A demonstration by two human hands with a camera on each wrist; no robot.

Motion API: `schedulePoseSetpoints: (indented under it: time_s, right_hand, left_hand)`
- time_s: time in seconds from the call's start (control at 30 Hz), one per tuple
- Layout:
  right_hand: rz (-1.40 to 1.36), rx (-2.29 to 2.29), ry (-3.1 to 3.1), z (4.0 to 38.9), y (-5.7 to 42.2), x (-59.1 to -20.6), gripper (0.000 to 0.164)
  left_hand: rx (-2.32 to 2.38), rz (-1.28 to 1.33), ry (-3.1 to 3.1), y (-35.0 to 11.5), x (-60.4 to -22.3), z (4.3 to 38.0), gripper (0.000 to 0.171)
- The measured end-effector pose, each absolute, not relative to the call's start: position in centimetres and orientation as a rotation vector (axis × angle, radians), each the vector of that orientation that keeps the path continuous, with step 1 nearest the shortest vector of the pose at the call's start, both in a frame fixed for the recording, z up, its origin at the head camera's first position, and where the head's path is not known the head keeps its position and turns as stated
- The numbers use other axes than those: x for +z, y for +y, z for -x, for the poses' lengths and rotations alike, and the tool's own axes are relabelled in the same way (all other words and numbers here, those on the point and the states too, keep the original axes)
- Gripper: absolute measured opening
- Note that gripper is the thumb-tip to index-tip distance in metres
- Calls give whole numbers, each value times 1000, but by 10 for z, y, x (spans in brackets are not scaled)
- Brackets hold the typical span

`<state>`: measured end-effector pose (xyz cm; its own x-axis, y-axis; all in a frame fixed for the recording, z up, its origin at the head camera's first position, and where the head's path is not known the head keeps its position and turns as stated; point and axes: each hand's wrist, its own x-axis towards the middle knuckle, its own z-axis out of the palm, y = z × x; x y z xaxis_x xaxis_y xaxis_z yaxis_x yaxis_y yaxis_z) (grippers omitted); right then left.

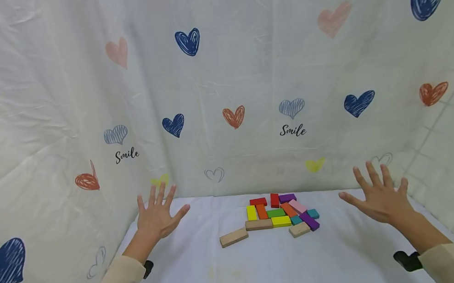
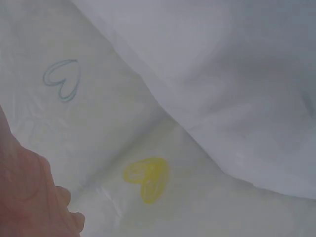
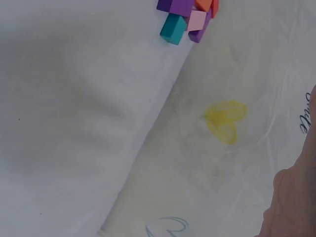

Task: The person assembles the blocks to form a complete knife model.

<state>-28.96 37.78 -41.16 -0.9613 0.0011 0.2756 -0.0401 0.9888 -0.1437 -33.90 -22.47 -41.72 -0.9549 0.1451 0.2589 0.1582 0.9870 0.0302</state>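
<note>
Both hands are raised over the table with fingers spread, holding nothing. In the head view the left hand point(image 1: 158, 217) is at the left, and the right hand point(image 1: 384, 199) is at the right. Between them, farther back, lies a group of coloured wooden blocks. It includes a green block point(image 1: 275, 213), a yellow block point(image 1: 281, 221), a purple block point(image 1: 309, 221) and a pink block point(image 1: 297, 206). A plain wooden block point(image 1: 234, 237) lies at an angle at the group's front left. Another plain block point(image 1: 299, 230) sits at its front right. The right wrist view catches a teal block point(image 3: 173, 29) at the top.
A white cloth point(image 1: 265, 271) covers the table. Behind and at both sides hang pale curtains point(image 1: 245, 75) printed with hearts and the word Smile. Dark straps show at both wrists, by the sleeve point(image 1: 118, 277) cuffs.
</note>
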Motion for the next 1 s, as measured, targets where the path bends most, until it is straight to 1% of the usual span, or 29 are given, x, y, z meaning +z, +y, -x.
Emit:
schedulePoseSetpoints:
  time_s: [0.57,1.0]
  right_hand:
    - [-75,174,-2889,268,352,-433,104]
    - [-105,225,-2955,251,314,-454,102]
  left_hand:
    - [-117,278,-2831,-215,-444,305,91]
    - [-178,326,-2851,-189,-482,281,88]
